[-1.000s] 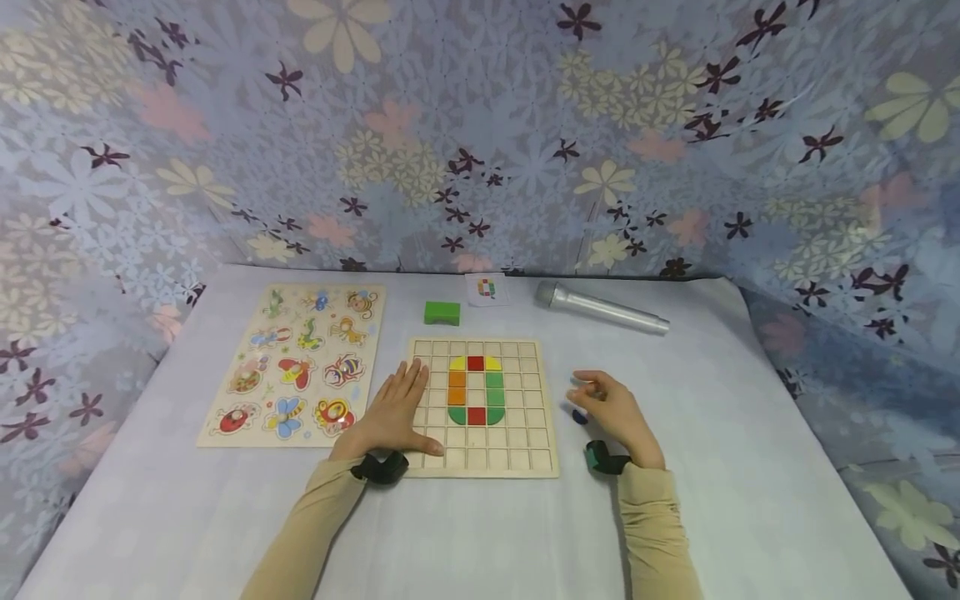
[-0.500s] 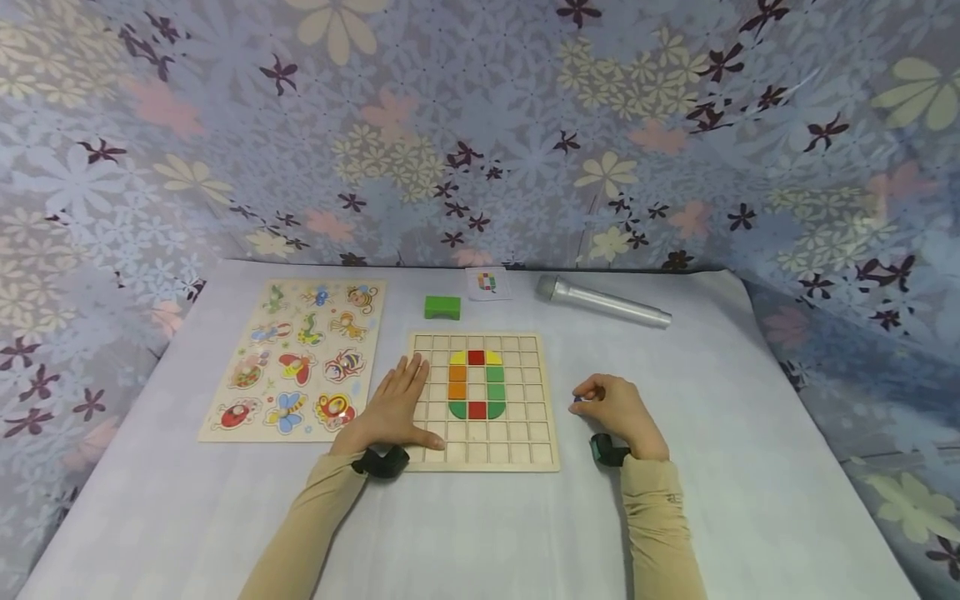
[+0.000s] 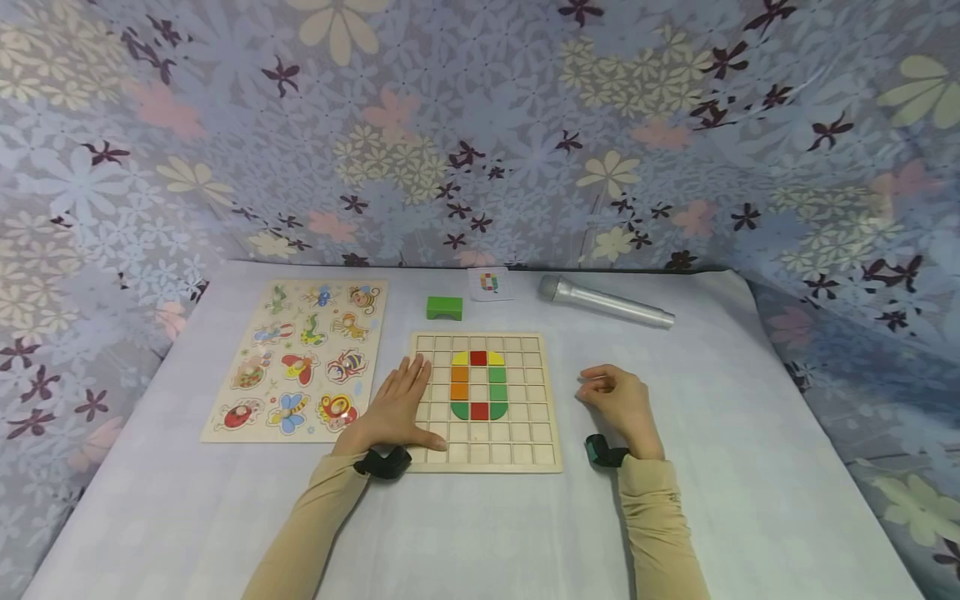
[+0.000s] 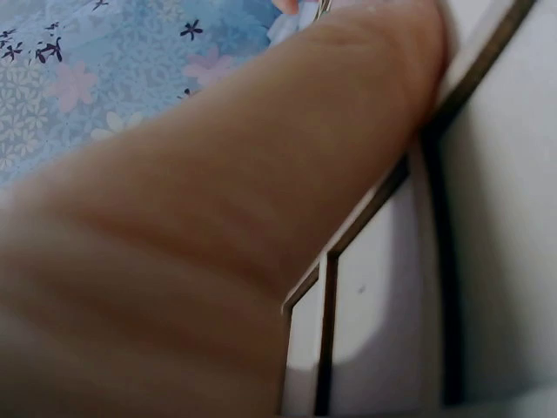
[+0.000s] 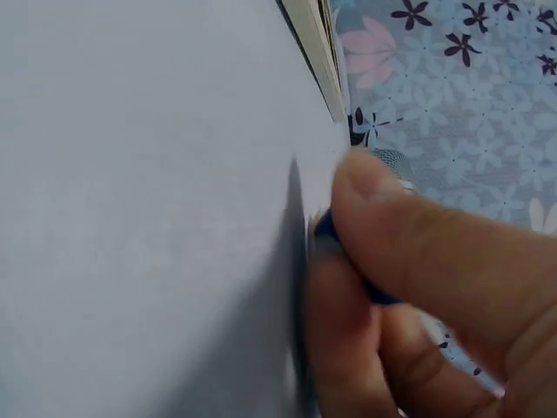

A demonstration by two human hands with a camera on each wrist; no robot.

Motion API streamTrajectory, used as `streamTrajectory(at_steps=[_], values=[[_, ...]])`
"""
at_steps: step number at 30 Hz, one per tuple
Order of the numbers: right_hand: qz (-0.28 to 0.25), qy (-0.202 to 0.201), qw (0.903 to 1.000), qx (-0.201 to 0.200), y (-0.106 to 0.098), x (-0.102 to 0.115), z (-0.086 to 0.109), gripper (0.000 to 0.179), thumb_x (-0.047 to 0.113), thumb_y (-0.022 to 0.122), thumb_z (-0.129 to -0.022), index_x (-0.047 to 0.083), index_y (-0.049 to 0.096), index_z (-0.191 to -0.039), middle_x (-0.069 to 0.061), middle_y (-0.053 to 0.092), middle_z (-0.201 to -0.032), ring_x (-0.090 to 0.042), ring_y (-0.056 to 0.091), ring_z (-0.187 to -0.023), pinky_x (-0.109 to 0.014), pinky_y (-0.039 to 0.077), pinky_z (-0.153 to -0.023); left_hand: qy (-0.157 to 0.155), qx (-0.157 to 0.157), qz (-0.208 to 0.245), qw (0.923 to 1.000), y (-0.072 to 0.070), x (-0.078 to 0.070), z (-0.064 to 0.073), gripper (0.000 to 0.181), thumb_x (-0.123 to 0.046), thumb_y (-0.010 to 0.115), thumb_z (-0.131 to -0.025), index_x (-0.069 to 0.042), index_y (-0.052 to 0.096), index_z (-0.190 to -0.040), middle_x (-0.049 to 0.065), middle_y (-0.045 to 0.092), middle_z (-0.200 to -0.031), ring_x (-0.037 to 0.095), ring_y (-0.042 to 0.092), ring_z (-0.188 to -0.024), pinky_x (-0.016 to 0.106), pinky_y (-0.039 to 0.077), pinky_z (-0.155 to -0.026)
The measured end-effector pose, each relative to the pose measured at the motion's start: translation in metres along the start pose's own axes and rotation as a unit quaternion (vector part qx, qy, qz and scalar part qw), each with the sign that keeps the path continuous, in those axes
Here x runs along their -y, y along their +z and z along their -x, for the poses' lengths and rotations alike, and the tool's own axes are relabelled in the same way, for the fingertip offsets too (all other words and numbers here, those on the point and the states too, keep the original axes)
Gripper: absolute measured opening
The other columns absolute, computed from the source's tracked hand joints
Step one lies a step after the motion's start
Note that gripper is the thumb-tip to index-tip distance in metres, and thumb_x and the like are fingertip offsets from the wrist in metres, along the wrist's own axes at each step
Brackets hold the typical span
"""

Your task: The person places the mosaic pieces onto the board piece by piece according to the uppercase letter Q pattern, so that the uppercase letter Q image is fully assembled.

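My left hand (image 3: 393,412) lies flat with fingers spread on the left edge of a wooden grid board (image 3: 521,454). In the left wrist view the thumb (image 4: 261,131) rests across the board's dividers. Red, yellow, orange and green tiles form a ring in the middle of the board, including a red tile (image 3: 478,358) and an orange tile (image 3: 459,392). Right of the board, my right hand (image 3: 618,404) pinches a small dark blue piece (image 5: 380,293) between thumb and fingers, close to the tablecloth. Fingers hide most of that piece, so its shape is unclear.
An insect puzzle board (image 3: 258,362) lies at the left, partly beside my left hand. Behind the grid board are a green arch block (image 3: 445,307), a pattern card (image 3: 502,292) and a silver microphone (image 3: 611,303). A floral curtain (image 3: 480,125) stands behind the table.
A second ago the dark blue piece lay on the cloth below my right hand; the fingers have since taken hold of it. My left hand stays on the board.
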State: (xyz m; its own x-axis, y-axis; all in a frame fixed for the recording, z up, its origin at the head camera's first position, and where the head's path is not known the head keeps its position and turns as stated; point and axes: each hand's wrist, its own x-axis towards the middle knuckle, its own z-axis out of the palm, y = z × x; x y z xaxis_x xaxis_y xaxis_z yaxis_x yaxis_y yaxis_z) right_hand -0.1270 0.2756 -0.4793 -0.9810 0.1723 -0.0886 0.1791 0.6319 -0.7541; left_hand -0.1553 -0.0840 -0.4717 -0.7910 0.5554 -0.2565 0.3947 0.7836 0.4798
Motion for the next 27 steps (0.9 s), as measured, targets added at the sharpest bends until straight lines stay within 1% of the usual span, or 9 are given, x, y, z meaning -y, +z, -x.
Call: streamTrajectory(at_steps=[4,9,13,16,18,20,22,25,27], values=[[-0.039,0.03,0.9988,-0.001,-0.0033,0.0022,0.0002,0.027,0.006,0.068,-0.088,0.002,0.066,-0.115,-0.019,0.072,-0.108,-0.024,0.069,-0.092,-0.019,0.048,-0.071,0.004,-0.002,-0.001,1.0,0.0001,0.0009,-0.0011,0.128,-0.055,0.08,-0.069,0.003,0.004,-0.154,0.023,-0.006,-0.162,0.04,-0.009,-0.15,0.055,0.001,-0.122],[-0.124,0.045,0.991,0.018,-0.0048,-0.0006,0.0003,0.035,-0.006,0.055,-0.093,-0.001,0.059,-0.127,-0.024,0.065,-0.122,-0.022,0.067,-0.102,-0.011,0.052,-0.078,-0.002,-0.001,-0.001,1.0,-0.0003,-0.0006,-0.0003,0.126,-0.054,0.08,-0.07,0.003,0.005,-0.154,0.022,-0.005,-0.162,0.04,-0.008,-0.15,0.055,0.001,-0.122],[-0.157,0.042,0.9864,0.024,-0.0043,-0.002,-0.0002,0.042,-0.01,0.045,-0.094,-0.002,0.053,-0.135,-0.028,0.058,-0.128,-0.009,0.064,-0.099,-0.008,0.05,-0.081,-0.008,0.003,-0.002,1.0,-0.0002,-0.002,0.0002,0.126,-0.054,0.08,-0.07,0.003,0.004,-0.154,0.022,-0.005,-0.162,0.039,-0.008,-0.15,0.054,0.001,-0.123],[-0.17,0.056,0.9835,0.021,-0.0044,-0.0025,-0.0011,0.042,-0.005,0.042,-0.098,0.0,0.051,-0.138,-0.026,0.053,-0.132,0.004,0.059,-0.09,-0.005,0.047,-0.08,-0.01,0.003,-0.001,0.9999,0.0001,-0.002,0.0004,0.126,-0.054,0.08,-0.07,0.003,0.004,-0.154,0.022,-0.005,-0.162,0.039,-0.008,-0.15,0.054,0.001,-0.123],[-0.201,0.07,0.9769,0.022,-0.005,-0.0024,-0.0013,0.04,-0.002,0.04,-0.1,-0.001,0.048,-0.139,-0.025,0.052,-0.134,0.009,0.059,-0.087,-0.004,0.046,-0.082,-0.01,0.003,0.0,0.9999,0.0002,-0.002,0.0004,0.126,-0.054,0.08,-0.07,0.002,0.004,-0.154,0.022,-0.005,-0.162,0.039,-0.008,-0.15,0.054,0.001,-0.123],[-0.244,0.081,0.9661,0.026,-0.0058,-0.002,-0.001,0.039,0.001,0.04,-0.101,-0.003,0.046,-0.14,-0.023,0.052,-0.133,0.01,0.06,-0.087,-0.005,0.047,-0.085,-0.01,0.002,-0.001,0.9999,0.0005,-0.0018,0.0003,0.126,-0.054,0.08,-0.07,0.002,0.004,-0.154,0.021,-0.005,-0.162,0.039,-0.008,-0.15,0.054,0.002,-0.123],[-0.288,0.082,0.9536,0.032,-0.0056,-0.0007,-0.0006,0.039,0.0,0.043,-0.101,-0.007,0.044,-0.139,-0.02,0.055,-0.126,0.009,0.062,-0.089,-0.009,0.049,-0.089,-0.01,0.002,-0.001,0.9999,0.0005,-0.0018,0.0001,0.126,-0.054,0.08,-0.07,0.002,0.004,-0.154,0.021,-0.005,-0.162,0.039,-0.008,-0.15,0.054,0.002,-0.123],[-0.291,0.076,0.9526,0.048,-0.0037,0.0015,0.0001,0.042,0.002,0.053,-0.097,-0.008,0.045,-0.137,-0.002,0.059,-0.113,0.006,0.061,-0.093,-0.011,0.051,-0.087,-0.011,0.001,-0.001,0.9999,0.0003,-0.0021,0.0001,0.126,-0.054,0.08,-0.07,0.002,0.005,-0.154,0.021,-0.005,-0.163,0.038,-0.008,-0.151,0.054,0.002,-0.123],[-0.274,0.071,0.9572,0.061,-0.0011,0.004,0.0005,0.044,0.004,0.06,-0.094,-0.008,0.049,-0.135,0.006,0.059,-0.104,0.004,0.06,-0.093,-0.011,0.052,-0.083,-0.011,0.001,0.001,0.9999,0.0003,-0.0025,0.0003,0.126,-0.054,0.08,-0.07,0.002,0.005,-0.154,0.021,-0.005,-0.163,0.039,-0.008,-0.151,0.054,0.002,-0.123]])
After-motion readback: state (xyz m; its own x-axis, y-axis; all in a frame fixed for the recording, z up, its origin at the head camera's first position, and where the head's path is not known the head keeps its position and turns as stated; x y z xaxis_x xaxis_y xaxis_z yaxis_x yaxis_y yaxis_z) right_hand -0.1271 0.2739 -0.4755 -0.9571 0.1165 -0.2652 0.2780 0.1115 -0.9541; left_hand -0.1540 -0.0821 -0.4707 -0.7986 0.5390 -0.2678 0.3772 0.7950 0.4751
